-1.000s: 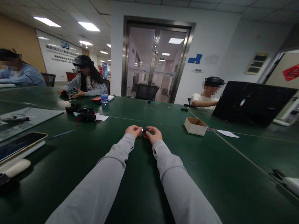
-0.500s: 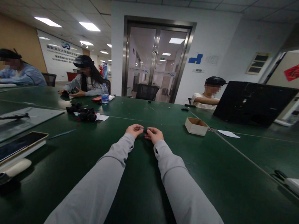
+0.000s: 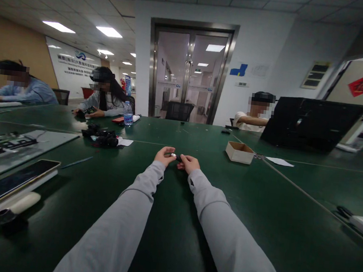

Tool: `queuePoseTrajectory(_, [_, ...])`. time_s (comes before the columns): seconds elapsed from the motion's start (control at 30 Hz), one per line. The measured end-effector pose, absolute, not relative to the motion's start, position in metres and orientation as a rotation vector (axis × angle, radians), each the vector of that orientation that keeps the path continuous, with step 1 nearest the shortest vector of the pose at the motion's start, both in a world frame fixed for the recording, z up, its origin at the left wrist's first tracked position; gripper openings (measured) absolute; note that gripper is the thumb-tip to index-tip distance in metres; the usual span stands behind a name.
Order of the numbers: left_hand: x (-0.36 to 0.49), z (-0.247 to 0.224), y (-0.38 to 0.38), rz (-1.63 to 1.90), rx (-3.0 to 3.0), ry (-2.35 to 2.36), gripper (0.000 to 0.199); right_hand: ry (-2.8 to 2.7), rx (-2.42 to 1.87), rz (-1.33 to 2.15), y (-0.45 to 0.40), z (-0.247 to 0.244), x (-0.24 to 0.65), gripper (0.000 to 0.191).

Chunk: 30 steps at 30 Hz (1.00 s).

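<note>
Dark, tiny part [image 3: 175,156], too small to identify, pinched between left hand [image 3: 164,156] and right hand [image 3: 189,163].

The table [image 3: 290,218] is matt dark green (faintly sheened under the lights). Grey cloth sleeves [image 3: 138,201] look soft, the cardboard box [image 3: 239,152] dull, the phone [image 3: 5,186] screen glossy.

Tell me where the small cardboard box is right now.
In the head view, the small cardboard box sits on the green table, right of the right hand and beyond it, near a white paper sheet.
</note>
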<state>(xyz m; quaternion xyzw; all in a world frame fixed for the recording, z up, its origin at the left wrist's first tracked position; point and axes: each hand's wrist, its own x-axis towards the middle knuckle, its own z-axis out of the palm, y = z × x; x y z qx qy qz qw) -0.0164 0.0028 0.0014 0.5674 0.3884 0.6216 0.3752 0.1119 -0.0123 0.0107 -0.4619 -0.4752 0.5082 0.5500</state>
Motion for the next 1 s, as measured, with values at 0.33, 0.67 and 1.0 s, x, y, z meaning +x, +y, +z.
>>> queuePoseTrajectory(0.33, [-0.012,0.008,-0.007,1.431,1.425,1.215,0.023,-1.134,-1.107,1.175,-0.015,0.013,0.113,0.013])
queuePoseTrajectory(0.67, [-0.012,0.001,-0.002,1.452,1.458,1.335,0.026,-1.134,-1.098,1.186,-0.015,0.013,0.113,0.012])
queuePoseTrajectory(1.0, [-0.014,0.008,-0.004,1.434,1.453,1.375,0.026,-1.111,-1.124,1.185,-0.016,0.014,0.111,0.014])
